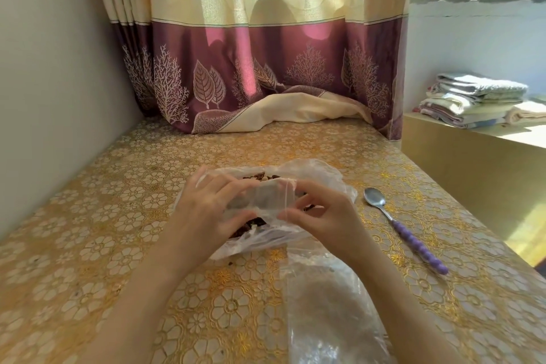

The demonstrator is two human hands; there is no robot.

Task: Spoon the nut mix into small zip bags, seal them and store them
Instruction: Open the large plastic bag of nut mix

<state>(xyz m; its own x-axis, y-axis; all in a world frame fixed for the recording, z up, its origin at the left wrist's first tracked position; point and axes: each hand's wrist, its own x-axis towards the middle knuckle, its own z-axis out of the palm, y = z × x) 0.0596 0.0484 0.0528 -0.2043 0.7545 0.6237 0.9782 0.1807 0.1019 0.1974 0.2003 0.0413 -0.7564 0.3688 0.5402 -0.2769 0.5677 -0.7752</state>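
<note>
Hands, left hand [206,210] and right hand [322,216], pinch a small bag [260,201] open above the nut mix [260,177]; spoon [404,227] lies right, needed next.

Both bare forearms reach in from the near edge and meet at the middle. The left hand [206,210] and the right hand [322,216] face each other close together, fingers curled, each pinching one side of a small clear bag [261,201].
</note>
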